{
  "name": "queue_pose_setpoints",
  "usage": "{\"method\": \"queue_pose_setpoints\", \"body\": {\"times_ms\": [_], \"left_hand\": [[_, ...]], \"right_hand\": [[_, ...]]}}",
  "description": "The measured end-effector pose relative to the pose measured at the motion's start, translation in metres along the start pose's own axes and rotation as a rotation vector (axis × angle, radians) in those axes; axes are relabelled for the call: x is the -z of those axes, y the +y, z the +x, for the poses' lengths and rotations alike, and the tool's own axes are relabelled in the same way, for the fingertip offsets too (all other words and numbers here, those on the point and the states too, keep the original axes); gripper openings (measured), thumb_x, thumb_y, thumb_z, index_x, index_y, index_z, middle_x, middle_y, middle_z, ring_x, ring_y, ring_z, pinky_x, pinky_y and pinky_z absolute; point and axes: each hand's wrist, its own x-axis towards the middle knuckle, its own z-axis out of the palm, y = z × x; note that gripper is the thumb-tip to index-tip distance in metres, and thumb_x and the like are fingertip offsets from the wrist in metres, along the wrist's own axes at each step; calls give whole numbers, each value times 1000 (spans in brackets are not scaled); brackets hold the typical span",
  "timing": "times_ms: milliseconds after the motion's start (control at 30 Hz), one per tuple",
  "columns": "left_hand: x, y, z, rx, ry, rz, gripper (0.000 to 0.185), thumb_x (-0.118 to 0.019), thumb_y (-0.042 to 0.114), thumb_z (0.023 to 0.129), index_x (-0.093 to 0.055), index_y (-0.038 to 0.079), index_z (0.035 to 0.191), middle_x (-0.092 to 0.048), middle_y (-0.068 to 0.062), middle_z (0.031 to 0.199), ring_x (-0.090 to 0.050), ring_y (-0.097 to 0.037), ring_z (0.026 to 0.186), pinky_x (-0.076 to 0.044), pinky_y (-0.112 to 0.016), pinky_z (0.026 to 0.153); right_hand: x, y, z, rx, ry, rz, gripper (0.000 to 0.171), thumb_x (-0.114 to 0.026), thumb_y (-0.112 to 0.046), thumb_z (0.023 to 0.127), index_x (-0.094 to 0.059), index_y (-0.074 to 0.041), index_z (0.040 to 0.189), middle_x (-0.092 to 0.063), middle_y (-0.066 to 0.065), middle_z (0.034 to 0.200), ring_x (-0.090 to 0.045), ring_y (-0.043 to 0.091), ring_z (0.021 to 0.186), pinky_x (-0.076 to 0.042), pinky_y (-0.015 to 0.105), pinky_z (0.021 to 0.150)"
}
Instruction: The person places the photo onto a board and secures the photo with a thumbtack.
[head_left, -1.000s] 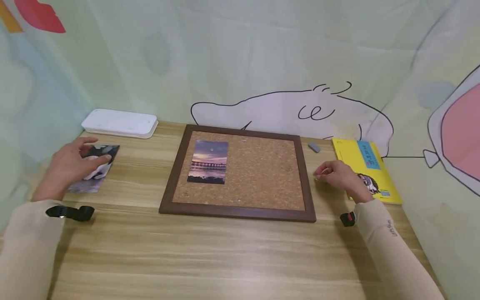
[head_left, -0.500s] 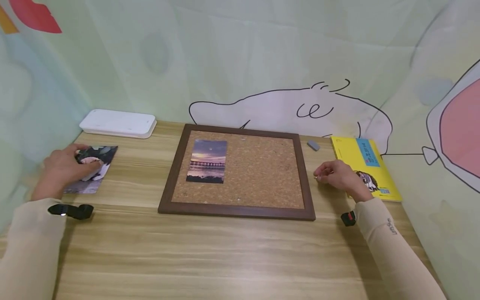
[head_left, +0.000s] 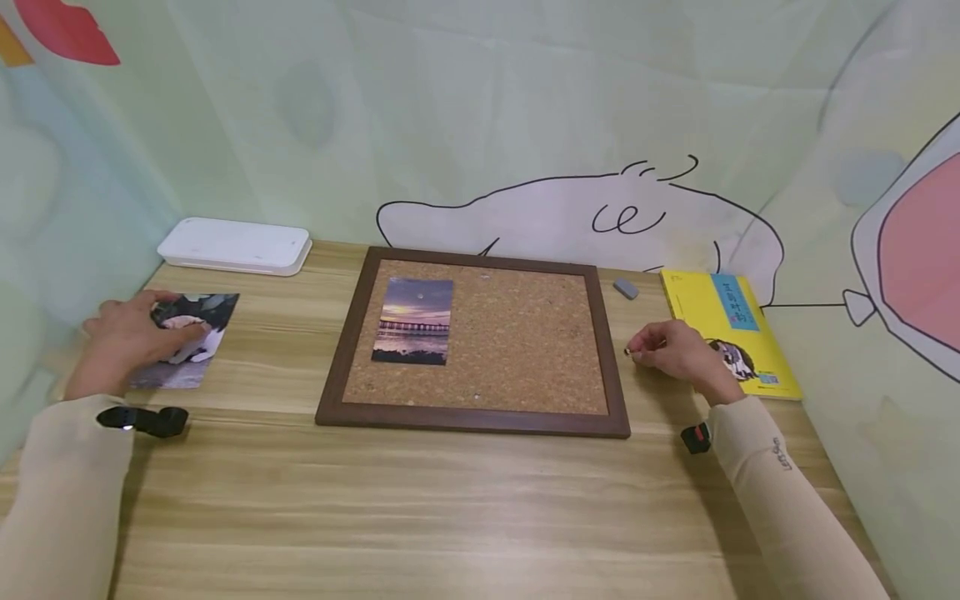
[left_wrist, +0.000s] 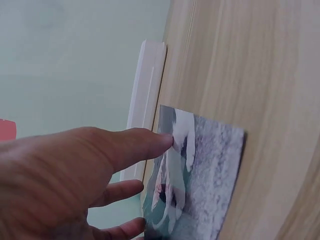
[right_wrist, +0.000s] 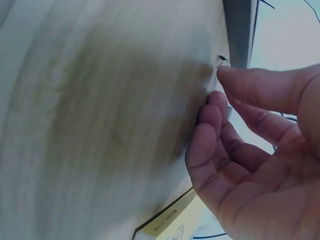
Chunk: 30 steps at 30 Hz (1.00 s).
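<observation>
My left hand (head_left: 127, 337) is over a photo (head_left: 217, 321) of a white animal, at the table's left side. Its thumb touches the picture's face, and the other fingers (left_wrist: 125, 190) extend loosely by the photo's edge. Right of the board, my right hand (head_left: 675, 352) pinches a small shiny thumbtack (head_left: 627, 352) between thumb and forefinger; most of it is hidden by the fingertips. Between the hands lies a brown-framed cork board (head_left: 532, 342). A sunset pier photo (head_left: 412, 323) is on its left half, a tack (head_left: 420, 296) near that photo's top.
Two more small tacks show on the cork, one near the top edge (head_left: 484, 276), one near the bottom (head_left: 477, 396). A white flat case (head_left: 234, 244) stands at the back left. A grey eraser (head_left: 626, 288) and a yellow book (head_left: 720, 312) lie at the right. Printed cloth walls surround the table.
My left hand has drawn back leftward, its thumb sliding over the animal photo, which has shifted slightly right. My right hand stays in place, and the tack shows more clearly at its fingertips.
</observation>
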Motion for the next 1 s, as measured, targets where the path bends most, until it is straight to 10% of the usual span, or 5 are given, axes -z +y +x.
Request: {"method": "queue_pose_setpoints", "body": {"times_ms": [367, 600, 833, 1000], "left_hand": [[-2, -5, 8, -19, 5, -66, 82, -60, 49, 95, -29, -5, 149, -34, -45, 132, -34, -58, 116, -33, -67, 90], [-2, -4, 6, -12, 2, -199, 67, -59, 31, 98, -33, -2, 150, -43, -37, 122, -46, -43, 100, -44, -43, 71], [-2, -5, 10, 8, -68, -458, 61, -64, 28, 98, -39, 16, 152, -62, -2, 107, -51, -2, 90, -45, -18, 69], [0, 5, 11, 11, -162, -737, 56, -70, 26, 95, -46, 36, 145, -47, 9, 114, -49, 8, 88, -48, -15, 72]], "right_hand": [[-3, -4, 1, 7, -9, 4, 20, -68, -18, 95, -69, -6, 111, -62, 10, 102, -51, 26, 95, -41, 35, 80], [-4, -2, 0, 36, 27, -9, 13, -68, -14, 95, -72, -4, 103, -66, 9, 96, -52, 24, 89, -43, 32, 74], [-3, -2, 0, 52, 38, -18, 12, -69, -13, 95, -73, -4, 102, -66, 8, 96, -52, 24, 88, -43, 32, 74], [-4, -2, 1, 38, 40, -10, 13, -68, -14, 96, -73, -5, 103, -66, 9, 98, -52, 24, 90, -43, 32, 76]]}}
